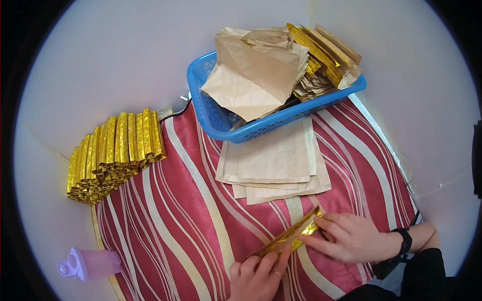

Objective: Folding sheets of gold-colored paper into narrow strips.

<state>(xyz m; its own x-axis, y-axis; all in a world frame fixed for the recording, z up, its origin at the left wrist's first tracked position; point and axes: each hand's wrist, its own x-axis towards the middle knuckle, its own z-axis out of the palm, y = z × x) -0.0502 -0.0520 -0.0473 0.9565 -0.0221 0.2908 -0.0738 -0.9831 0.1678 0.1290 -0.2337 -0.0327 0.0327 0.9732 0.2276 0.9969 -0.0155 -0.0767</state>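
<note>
Head view: left hand (258, 278) and right hand (354, 237) pinch a folded gold foil strip (293, 235) between their fingers, low over the striped red cloth (175, 220), near tan paper sheets (273, 163).

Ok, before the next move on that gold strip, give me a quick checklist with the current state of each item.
1. Both hands on the gold folded strip: ok. The left hand pinches its lower end, the right hand presses its upper end.
2. Strip resting on the striped red cloth: ok.
3. Flat tan sheets within reach above the hands: ok.
4. Row of finished gold strips stacked neatly at the left edge: ok.
5. Blue basket stable: cannot tell; it is piled high and sits partly on the flat sheets.
6. Pink bottle away from the working spot: ok, it lies off the cloth.
</note>
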